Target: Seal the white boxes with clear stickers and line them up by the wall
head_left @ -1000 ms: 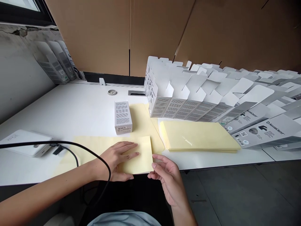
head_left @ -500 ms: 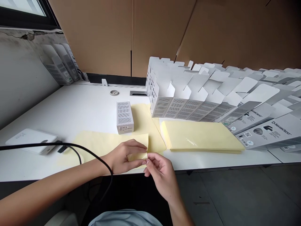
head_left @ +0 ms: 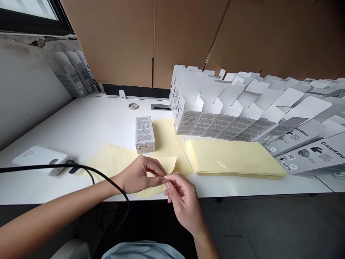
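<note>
Our white table [head_left: 102, 122] bears a power bank [head_left: 40, 158], a ring [head_left: 133, 108], a yellow stack [head_left: 237, 156] and open boxes [head_left: 207, 124]. We see a yellow sheet [head_left: 118, 154] lying partly on it.

Pale yellow paper [head_left: 118, 155], white tabletop [head_left: 99, 120]

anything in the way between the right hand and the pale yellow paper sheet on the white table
Nothing visible is: the right hand and left hand appear to pinch the pale yellow paper sheet at its edge. The thin black cable crosses in front of the left wrist, away from the pinch.
</note>
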The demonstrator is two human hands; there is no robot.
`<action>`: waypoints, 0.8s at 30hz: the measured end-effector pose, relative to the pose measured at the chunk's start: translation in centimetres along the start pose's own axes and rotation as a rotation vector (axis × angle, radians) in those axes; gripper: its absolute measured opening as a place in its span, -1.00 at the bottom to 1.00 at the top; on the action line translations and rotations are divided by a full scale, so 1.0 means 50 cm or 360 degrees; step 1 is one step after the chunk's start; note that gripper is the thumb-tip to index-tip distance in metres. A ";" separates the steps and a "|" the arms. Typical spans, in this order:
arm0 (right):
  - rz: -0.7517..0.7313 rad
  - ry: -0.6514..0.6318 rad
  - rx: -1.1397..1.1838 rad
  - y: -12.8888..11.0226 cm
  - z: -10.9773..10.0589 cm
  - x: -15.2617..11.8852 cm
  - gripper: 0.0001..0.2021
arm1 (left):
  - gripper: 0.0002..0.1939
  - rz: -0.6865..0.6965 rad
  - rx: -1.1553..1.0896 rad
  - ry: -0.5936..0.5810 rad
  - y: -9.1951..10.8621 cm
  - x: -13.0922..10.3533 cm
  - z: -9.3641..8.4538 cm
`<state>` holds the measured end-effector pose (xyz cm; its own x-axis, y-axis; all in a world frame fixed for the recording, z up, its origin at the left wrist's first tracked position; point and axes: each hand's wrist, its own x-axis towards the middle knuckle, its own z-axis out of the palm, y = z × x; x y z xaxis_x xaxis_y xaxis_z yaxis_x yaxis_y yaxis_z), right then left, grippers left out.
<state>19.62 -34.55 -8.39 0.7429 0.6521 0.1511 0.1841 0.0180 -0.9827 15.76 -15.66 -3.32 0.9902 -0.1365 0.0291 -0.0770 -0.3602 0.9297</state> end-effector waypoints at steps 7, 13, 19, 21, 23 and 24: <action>0.0053 -0.0048 -0.0033 -0.008 -0.006 0.005 -0.79 | -0.78 0.0054 0.0153 -0.0459 0.030 0.031 -0.042; 0.0100 0.0003 -0.0023 -0.008 -0.010 0.007 -0.78 | -0.77 0.0267 0.0229 -0.0468 0.034 0.043 -0.037; 0.0142 -0.0001 0.0026 0.000 -0.012 0.005 -0.76 | -0.77 0.0293 0.0263 -0.0457 0.029 0.046 -0.033; 0.0145 -0.0010 0.0034 0.002 -0.013 0.005 -0.76 | -0.77 0.0280 0.0268 -0.0467 0.029 0.047 -0.033; 0.0149 -0.0017 0.0031 0.003 -0.014 0.005 -0.77 | -0.76 0.0273 0.0279 -0.0468 0.029 0.048 -0.033; 0.0150 -0.0020 0.0027 0.004 -0.015 0.006 -0.77 | -0.76 0.0290 0.0297 -0.0444 0.030 0.048 -0.034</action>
<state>20.35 -34.92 -8.44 0.7481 0.6612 0.0565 0.1026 -0.0311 -0.9942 18.23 -14.97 -1.23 0.8905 -0.4506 0.0626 -0.2941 -0.4651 0.8350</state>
